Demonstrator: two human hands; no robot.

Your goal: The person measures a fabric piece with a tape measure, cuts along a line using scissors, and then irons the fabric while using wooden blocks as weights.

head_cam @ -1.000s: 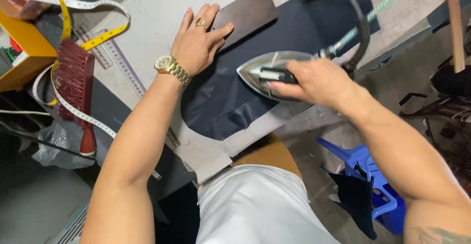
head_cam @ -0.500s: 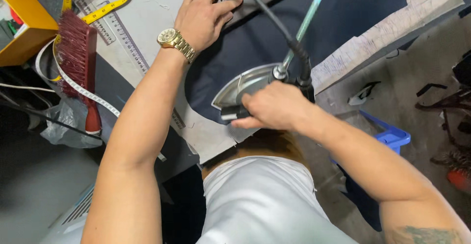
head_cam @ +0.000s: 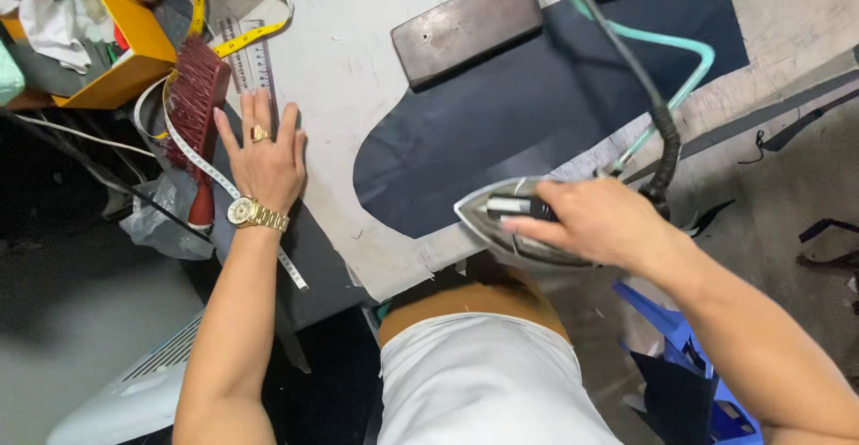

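Observation:
My right hand (head_cam: 592, 221) grips the black handle of a steel steam iron (head_cam: 501, 217), which sits at the near edge of the pale ironing board (head_cam: 349, 78), just off the dark navy fabric (head_cam: 528, 114). A black hose and a teal tube (head_cam: 662, 114) run up from the iron. My left hand (head_cam: 262, 159), with a gold ring and gold watch, lies flat with fingers apart on the board's left edge, next to a clear ruler (head_cam: 249, 67) and a measuring tape (head_cam: 215, 42).
A dark wooden block (head_cam: 467, 25) rests on the board beyond the fabric. A red brush (head_cam: 195, 110) and a yellow box (head_cam: 134, 51) lie at the left. A blue plastic stool (head_cam: 698, 356) stands at the lower right on the floor.
My left hand has come off the navy fabric and moved left to the board's edge. The iron has slid back to the near edge of the board.

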